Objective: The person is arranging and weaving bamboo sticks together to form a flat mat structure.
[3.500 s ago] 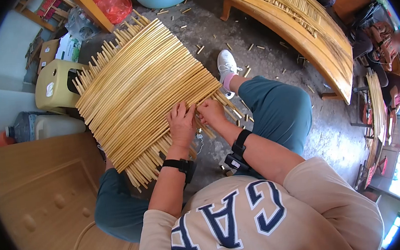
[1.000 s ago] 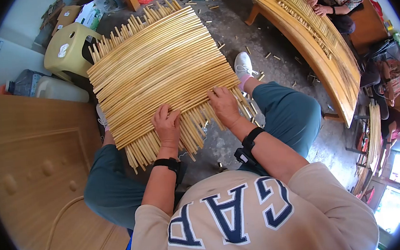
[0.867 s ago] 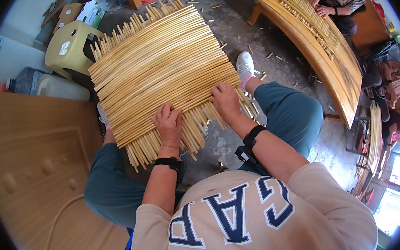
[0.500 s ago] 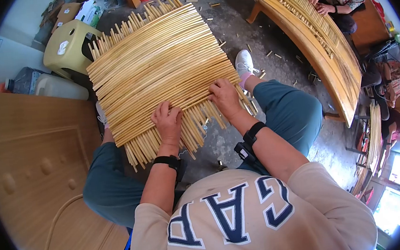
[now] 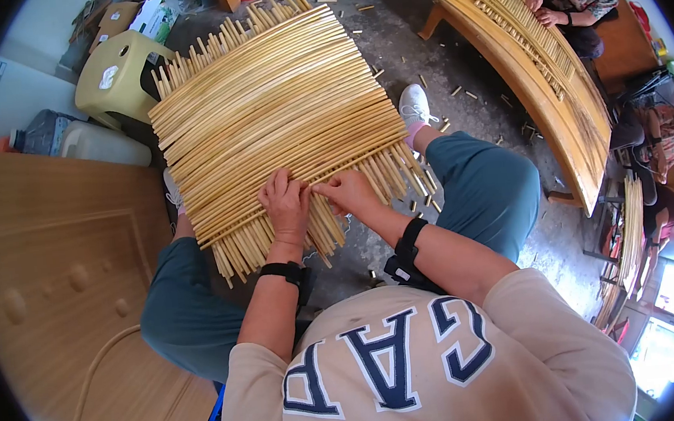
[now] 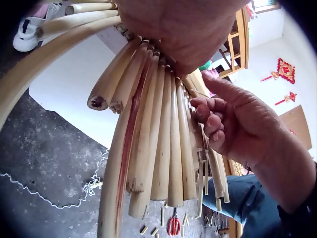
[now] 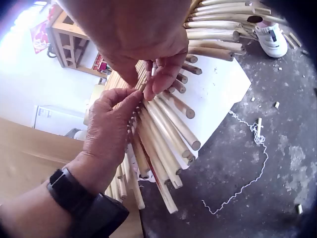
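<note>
A mat of bamboo sticks (image 5: 272,104) lies across my lap, its loose stick ends (image 6: 158,148) pointing toward me. My left hand (image 5: 287,203) rests flat on the mat's near edge, fingers pressing on the sticks (image 7: 111,124). My right hand (image 5: 343,192) sits right beside it, fingertips touching the left hand's. In the right wrist view its thumb and fingers (image 7: 158,77) pinch one stick among the ends. From the left wrist view the right hand (image 6: 233,124) has curled fingers against the sticks. Whether a string is also pinched cannot be seen.
A yellow plastic stool (image 5: 112,70) and white jerrycan (image 5: 103,143) stand at the left by a wooden panel (image 5: 54,275). Another person works a second curved mat (image 5: 532,57) at the right. White string (image 7: 247,163), red scissors (image 6: 173,225) and offcuts lie on the concrete floor.
My right hand has slid left along the mat's near edge, from the right end to beside the left hand, and now pinches a stick. The left hand has stayed put.
</note>
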Motion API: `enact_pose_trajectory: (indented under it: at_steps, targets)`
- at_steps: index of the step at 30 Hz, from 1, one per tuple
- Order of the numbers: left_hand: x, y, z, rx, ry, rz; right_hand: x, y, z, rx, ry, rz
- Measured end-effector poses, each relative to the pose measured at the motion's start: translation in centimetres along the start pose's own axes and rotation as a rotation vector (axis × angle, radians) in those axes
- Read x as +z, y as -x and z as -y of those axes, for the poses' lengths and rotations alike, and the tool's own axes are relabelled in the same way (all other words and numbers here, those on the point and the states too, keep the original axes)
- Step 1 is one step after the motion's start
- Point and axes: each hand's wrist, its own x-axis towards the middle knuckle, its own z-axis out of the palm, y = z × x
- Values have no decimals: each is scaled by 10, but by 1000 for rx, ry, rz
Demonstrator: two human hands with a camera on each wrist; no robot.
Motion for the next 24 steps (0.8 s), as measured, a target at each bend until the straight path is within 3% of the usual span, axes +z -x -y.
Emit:
enact_pose_trajectory:
  at_steps: [2, 6, 17, 24]
  targets:
    - [1, -1, 1, -3, 11, 6, 6, -6, -9, -6, -142, 29]
    - [0, 0, 1, 9, 2, 3, 15, -10, -16, -75, -102, -49]
    - [3, -2, 1, -11, 6, -13, 16, -14, -20, -304, 340, -216]
    - [3, -7, -2, -57, -14, 3, 15, -15, -25, -335, 368, -218]
